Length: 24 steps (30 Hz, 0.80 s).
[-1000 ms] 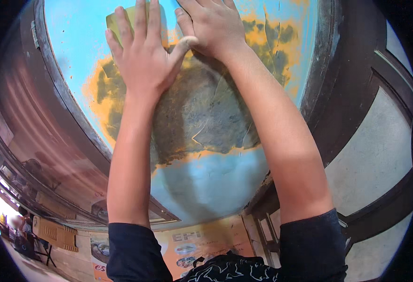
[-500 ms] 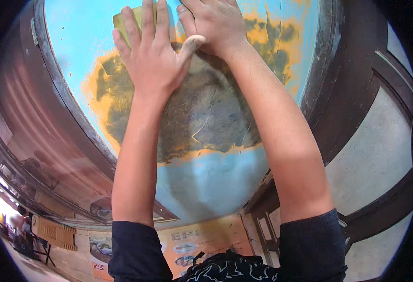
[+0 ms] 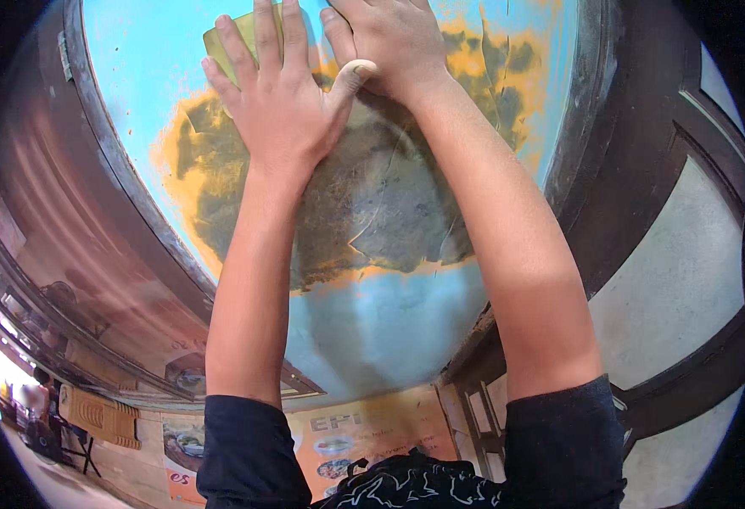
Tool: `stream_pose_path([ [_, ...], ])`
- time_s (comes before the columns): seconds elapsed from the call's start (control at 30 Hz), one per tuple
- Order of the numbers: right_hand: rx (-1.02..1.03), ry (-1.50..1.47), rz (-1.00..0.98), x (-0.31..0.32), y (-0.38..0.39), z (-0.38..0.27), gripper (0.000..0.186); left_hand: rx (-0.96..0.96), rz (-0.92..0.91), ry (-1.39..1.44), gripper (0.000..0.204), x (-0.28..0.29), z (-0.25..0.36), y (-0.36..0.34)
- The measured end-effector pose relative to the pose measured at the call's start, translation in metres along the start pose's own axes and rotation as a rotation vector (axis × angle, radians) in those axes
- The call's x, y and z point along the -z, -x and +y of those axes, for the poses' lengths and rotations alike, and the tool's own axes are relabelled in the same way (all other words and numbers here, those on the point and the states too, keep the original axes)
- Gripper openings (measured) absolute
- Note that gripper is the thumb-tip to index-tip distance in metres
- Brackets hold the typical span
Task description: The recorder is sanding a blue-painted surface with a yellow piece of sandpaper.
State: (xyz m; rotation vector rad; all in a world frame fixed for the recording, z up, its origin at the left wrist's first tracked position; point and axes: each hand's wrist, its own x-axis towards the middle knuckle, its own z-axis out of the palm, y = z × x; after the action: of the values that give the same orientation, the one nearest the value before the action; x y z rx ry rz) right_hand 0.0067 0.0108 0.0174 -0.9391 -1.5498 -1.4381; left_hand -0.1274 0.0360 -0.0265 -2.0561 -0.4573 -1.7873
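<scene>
My left hand [image 3: 283,110] lies flat with fingers spread over a yellow-green flat sheet [image 3: 243,32], pressing it against a light blue panel [image 3: 372,327]. Its thumb reaches across to the right hand's wrist. Beside it my right hand [image 3: 394,47] is against the same panel; its thumb points up and left, and its fingers run out of the upper edge, so their tips are hidden. Below both hands is a large dark grey-brown patch [image 3: 381,199] with ragged orange edges and a few crack-like lines. Whether the right hand touches the sheet cannot be seen.
A dark frame [image 3: 118,161] borders the panel on the left, and dark wood with pale inset panels [image 3: 674,271] stands on the right. An orange printed banner [image 3: 406,424] hangs low behind. Stacked tan chairs [image 3: 99,417] and a person's blurred figure are at far left.
The view has shifted very slightly. My left hand and forearm are a little further right, its thumb closer against the right wrist; the right hand has hardly moved.
</scene>
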Motion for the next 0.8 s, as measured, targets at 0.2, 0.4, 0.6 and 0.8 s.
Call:
stream_pose_path([
  [0.2,-0.027,0.051,-0.112,0.009,-0.007,-0.009,0.053,-0.124,0.023,0.423,0.100,0.010,-0.001,-0.027],
  [0.4,-0.035,-0.035,-0.066,0.005,-0.001,-0.001,0.052,0.206,-0.192,-0.280,0.102,0.010,0.017,0.001],
  [0.6,0.001,0.050,-0.014,-0.004,-0.004,-0.002,0.052,-0.190,0.177,0.247,0.102,-0.010,-0.007,-0.010],
  [0.8,-0.023,-0.037,-0.006,0.000,-0.002,0.000,0.051,0.231,-0.233,-0.300,0.101,0.010,0.022,-0.008],
])
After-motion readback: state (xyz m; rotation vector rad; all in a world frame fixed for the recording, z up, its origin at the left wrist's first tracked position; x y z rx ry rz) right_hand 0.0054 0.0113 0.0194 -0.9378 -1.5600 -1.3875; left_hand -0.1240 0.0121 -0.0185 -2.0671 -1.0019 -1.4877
